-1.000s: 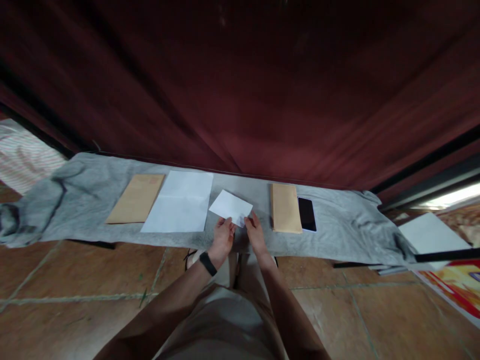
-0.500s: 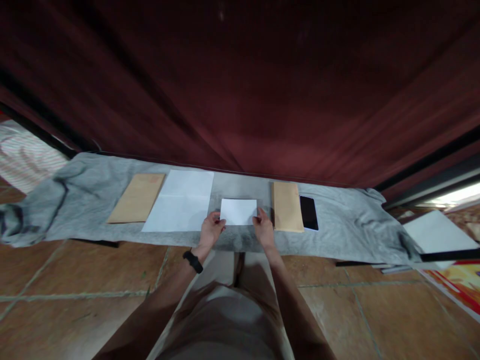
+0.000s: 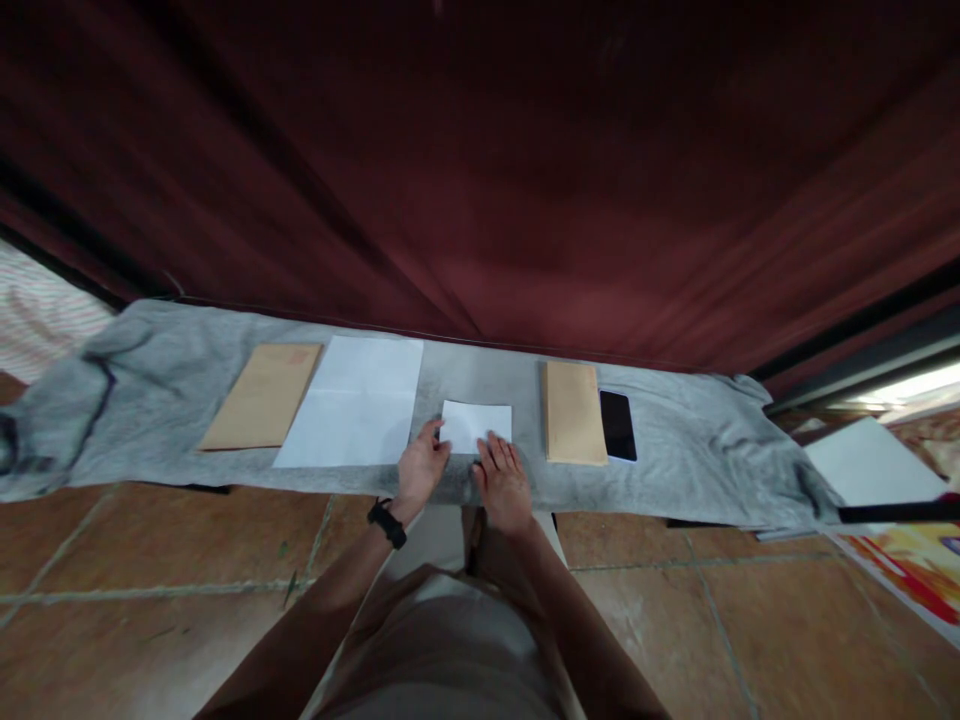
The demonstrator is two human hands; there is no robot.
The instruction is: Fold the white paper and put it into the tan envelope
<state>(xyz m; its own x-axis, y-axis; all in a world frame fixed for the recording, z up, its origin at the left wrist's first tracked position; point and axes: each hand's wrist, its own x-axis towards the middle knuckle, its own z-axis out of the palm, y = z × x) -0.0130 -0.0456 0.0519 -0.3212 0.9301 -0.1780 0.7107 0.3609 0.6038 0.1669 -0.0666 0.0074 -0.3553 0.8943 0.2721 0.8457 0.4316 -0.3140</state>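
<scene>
A small folded white paper point(image 3: 474, 421) lies flat on the grey cloth point(image 3: 675, 450) in front of me. My left hand point(image 3: 421, 466), with a black band at the wrist, touches the paper's left edge with curled fingers. My right hand point(image 3: 502, 477) lies flat with fingers spread over the paper's near edge. Neither hand lifts the paper.
A large white sheet point(image 3: 355, 414) and a brown envelope point(image 3: 261, 409) lie to the left. Another brown envelope point(image 3: 574, 426) and a black phone point(image 3: 618, 425) lie to the right. A dark red curtain point(image 3: 480, 170) hangs behind. White paper point(image 3: 862, 468) and a colourful print point(image 3: 911, 570) sit at far right.
The small paper, held tilted in both hands a second ago, now lies flat on the cloth. My right hand has moved from its right edge onto its near edge, fingers spread.
</scene>
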